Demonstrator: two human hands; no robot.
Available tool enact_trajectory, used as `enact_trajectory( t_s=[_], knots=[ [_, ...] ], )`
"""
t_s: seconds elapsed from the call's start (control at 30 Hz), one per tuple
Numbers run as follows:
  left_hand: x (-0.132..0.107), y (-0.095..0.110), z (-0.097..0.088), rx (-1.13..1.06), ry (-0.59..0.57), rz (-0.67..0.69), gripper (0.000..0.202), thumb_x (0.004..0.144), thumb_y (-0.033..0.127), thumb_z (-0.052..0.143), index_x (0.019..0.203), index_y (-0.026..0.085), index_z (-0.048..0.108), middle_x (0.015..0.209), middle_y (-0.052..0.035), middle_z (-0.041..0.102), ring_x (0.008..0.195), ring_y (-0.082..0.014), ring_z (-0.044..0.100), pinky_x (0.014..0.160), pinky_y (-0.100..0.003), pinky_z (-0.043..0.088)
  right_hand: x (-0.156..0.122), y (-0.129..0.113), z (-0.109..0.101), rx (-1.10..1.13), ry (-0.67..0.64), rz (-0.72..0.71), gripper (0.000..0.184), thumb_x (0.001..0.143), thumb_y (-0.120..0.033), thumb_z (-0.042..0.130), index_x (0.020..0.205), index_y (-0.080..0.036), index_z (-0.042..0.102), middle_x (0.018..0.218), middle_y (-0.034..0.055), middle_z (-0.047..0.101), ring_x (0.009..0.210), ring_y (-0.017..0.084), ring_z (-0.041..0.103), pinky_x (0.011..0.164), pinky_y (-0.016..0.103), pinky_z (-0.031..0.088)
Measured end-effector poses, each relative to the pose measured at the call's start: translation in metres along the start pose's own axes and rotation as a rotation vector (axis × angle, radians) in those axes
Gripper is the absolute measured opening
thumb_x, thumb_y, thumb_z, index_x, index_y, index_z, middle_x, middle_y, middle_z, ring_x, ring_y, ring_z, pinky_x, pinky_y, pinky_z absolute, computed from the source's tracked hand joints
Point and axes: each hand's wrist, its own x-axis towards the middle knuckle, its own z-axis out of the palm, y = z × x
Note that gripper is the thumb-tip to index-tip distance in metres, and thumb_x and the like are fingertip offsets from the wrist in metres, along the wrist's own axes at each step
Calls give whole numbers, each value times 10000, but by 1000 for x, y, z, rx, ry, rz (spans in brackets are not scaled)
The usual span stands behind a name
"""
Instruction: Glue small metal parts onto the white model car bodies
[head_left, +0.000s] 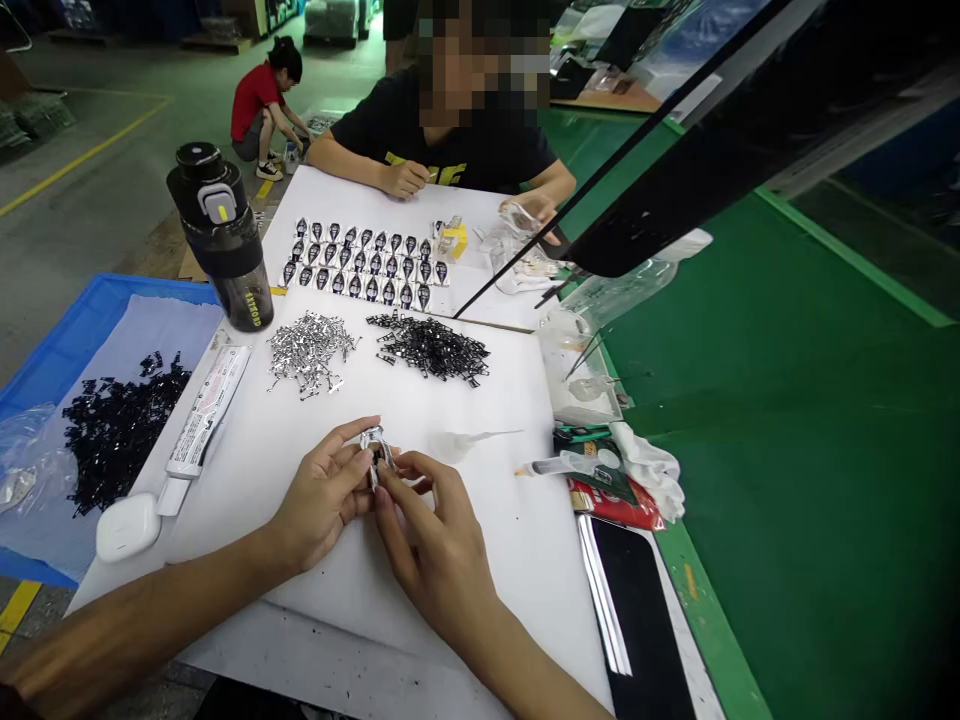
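Over the white work surface, my left hand is closed on a small shiny silver frame-like part, pinching its left side. Something dark shows inside the part's opening. My right hand has its fingertips closed on the lower right side of the same part; whether it also holds a tiny piece there is hidden. Beyond my hands lie a pile of small silver pieces and a pile of small black pieces. A translucent dropper-like tip rests just past my right hand.
Rows of silver-and-dark parts lie before a seated co-worker. At left are a bottle, white tube, white case and blue tray. A syringe and black panel lie right; a dark arm overhangs.
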Motion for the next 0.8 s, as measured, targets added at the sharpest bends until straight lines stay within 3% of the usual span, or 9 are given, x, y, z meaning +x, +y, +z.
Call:
enact_trajectory(
  t_s=[0.13, 0.43, 0.6, 0.8],
  knots=[
    [-1, -1, 1, 53, 9, 6, 461, 804, 349, 832, 1231, 259, 683, 891, 4, 676, 718, -75, 577, 723, -204, 547, -2, -6, 2, -20, -4, -30, 287, 935, -79, 578, 1219, -117, 576, 1125, 161, 601, 1001, 224, 596, 771, 366, 612],
    [-4, -4, 4, 109, 7, 26, 556, 741, 417, 873, 1219, 231, 660, 1079, -61, 738, 1017, -168, 678, 891, -243, 535, -6, -11, 7, -97, 15, -65, 218, 934, -73, 553, 1149, -106, 571, 1056, 154, 616, 1000, 244, 591, 807, 393, 617],
    [-2, -5, 3, 79, 19, 44, 565, 749, 410, 869, 1233, 227, 643, 1105, -76, 743, 1034, -199, 692, 885, -286, 548, -10, -12, 10, -184, 26, -56, 323, 917, -84, 572, 1240, -70, 572, 1179, 208, 624, 1099, 289, 585, 865, 463, 616],
    [1, -5, 1, 39, 9, 73, 490, 802, 342, 836, 1238, 224, 647, 1064, -60, 740, 982, -174, 705, 776, -234, 551, -11, -11, 12, -163, 6, -60, 408, 923, -92, 573, 1327, -49, 539, 1295, 235, 580, 1211, 316, 550, 937, 486, 604]
  ],
)
